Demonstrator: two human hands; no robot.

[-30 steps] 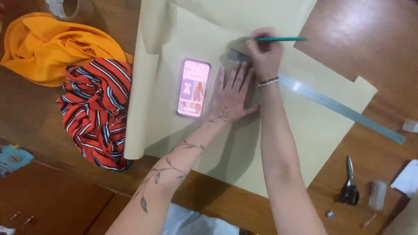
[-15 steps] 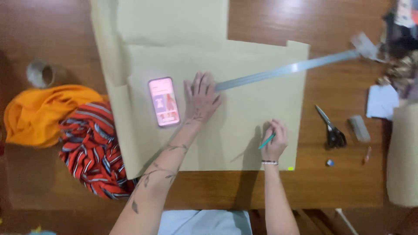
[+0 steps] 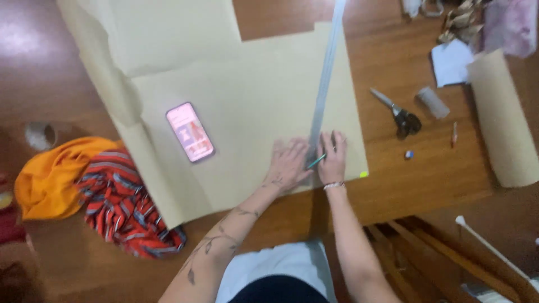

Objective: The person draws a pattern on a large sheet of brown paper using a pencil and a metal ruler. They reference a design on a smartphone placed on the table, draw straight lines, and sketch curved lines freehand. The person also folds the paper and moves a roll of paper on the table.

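Both my hands were close together near the bottom of the big brown paper on the table. My left hand lay flat, pressing the long ruler down. My right hand pinched a green pencil beside it, marking a line.

Single head cam w/ no 2nd view to overlap looked steeply down from above the table, fairly far off, w/ left hand and right hand sitting just below frame centre, forearms entering from the bottom edge.
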